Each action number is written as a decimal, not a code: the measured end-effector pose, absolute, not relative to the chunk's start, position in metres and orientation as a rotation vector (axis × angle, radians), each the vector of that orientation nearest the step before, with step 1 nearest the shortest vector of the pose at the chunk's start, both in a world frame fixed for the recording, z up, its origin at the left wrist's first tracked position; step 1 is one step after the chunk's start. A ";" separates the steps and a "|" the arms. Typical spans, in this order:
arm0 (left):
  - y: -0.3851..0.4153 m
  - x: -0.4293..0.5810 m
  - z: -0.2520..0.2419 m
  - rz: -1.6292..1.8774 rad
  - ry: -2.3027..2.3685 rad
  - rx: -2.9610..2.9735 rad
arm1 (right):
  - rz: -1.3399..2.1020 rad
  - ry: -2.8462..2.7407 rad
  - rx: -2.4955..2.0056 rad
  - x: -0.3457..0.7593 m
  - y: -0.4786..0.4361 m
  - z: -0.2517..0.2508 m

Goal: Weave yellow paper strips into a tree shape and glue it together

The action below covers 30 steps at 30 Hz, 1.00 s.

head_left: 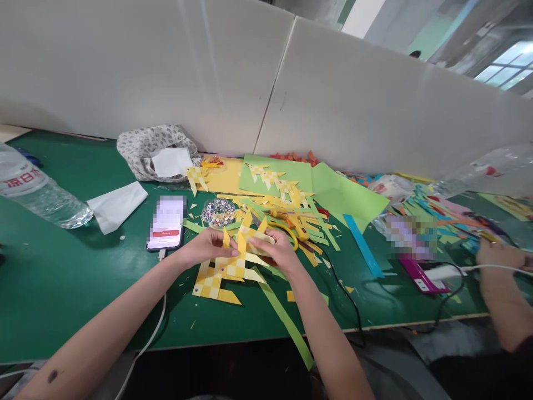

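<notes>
Both my hands meet over the middle of the green table. My left hand and my right hand are closed in pinches on a small weave of yellow paper strips, held just above the table. Under them lie finished yellow woven paper pieces with pale squares. A long green paper strip runs from below my right wrist over the table's front edge.
A phone with a white cable lies left of my hands, a small dish of beads behind them. Green and yellow sheets, a water bottle, a cloth bag, tissue. Another person's hand works at the right.
</notes>
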<state>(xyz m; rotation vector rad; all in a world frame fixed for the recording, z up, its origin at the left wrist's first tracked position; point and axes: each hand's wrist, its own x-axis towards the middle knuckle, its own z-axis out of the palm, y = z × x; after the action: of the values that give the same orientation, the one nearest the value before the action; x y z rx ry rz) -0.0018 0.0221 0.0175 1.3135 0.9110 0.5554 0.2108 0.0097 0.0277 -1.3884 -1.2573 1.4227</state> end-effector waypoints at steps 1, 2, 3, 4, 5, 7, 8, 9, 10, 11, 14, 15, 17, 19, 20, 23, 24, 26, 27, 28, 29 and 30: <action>0.023 -0.002 0.017 0.556 0.921 1.310 | 1.390 -1.204 -1.394 0.211 0.011 0.028; 0.023 -0.002 0.017 0.563 0.937 1.305 | 1.343 -1.137 -1.403 0.211 0.012 0.028; 0.024 -0.003 0.017 0.572 0.963 1.298 | 1.287 -1.066 -1.416 0.211 0.013 0.029; 0.025 -0.003 0.017 0.582 0.992 1.292 | 1.227 -1.009 -1.423 0.211 0.014 0.029; 0.026 -0.003 0.016 0.591 1.021 1.289 | 1.172 -0.981 -1.426 0.211 0.014 0.030; 0.027 -0.004 0.016 0.604 1.062 1.285 | 1.076 -1.017 -1.436 0.212 0.013 0.031; 0.027 -0.004 0.015 0.606 1.075 1.281 | 1.049 -1.075 -1.446 0.212 0.012 0.031; 0.027 -0.004 0.015 0.610 1.087 1.276 | 1.036 -1.147 -1.451 0.212 0.011 0.031; 0.027 -0.004 0.014 0.614 1.093 1.274 | 1.036 -1.220 -1.449 0.212 0.010 0.032; 0.027 -0.004 0.014 0.618 1.095 1.273 | 1.045 -1.289 -1.436 0.212 0.009 0.032; 0.027 -0.005 0.012 0.623 1.079 1.283 | 1.060 -1.431 -1.380 0.212 0.006 0.031; 0.027 -0.005 0.012 0.619 1.072 1.286 | 1.057 -1.459 -1.375 0.212 0.006 0.031; 0.027 -0.005 0.013 0.609 1.067 1.288 | 1.053 -1.495 -1.372 0.213 0.007 0.030; 0.027 -0.005 0.014 0.604 1.059 1.286 | 1.061 -1.524 -1.361 0.212 0.008 0.029; 0.027 -0.006 0.015 0.604 1.054 1.285 | 1.062 -1.538 -1.357 0.212 0.008 0.028; 0.026 -0.005 0.019 0.604 1.050 1.288 | 1.050 -1.568 -1.363 0.212 0.008 0.027; 0.026 -0.005 0.020 0.602 1.055 1.289 | 1.048 -1.569 -1.366 0.211 0.008 0.027; 0.025 -0.004 0.021 0.599 1.067 1.291 | 1.047 -1.567 -1.366 0.211 0.008 0.028; 0.025 -0.004 0.022 0.598 1.069 1.291 | 1.043 -1.567 -1.368 0.210 0.008 0.028; 0.025 -0.004 0.022 0.598 1.071 1.291 | 1.034 -1.571 -1.370 0.210 0.007 0.028; 0.025 -0.003 0.023 0.602 1.072 1.288 | 1.018 -1.577 -1.372 0.210 0.007 0.028; 0.025 -0.003 0.023 0.605 1.074 1.283 | 0.998 -1.587 -1.373 0.209 0.007 0.028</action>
<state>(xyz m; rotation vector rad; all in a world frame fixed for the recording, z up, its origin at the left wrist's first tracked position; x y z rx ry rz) -0.0029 0.0248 0.0225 1.2827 1.0740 0.6054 0.2093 0.0070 0.0283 -1.3726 -1.5866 0.9978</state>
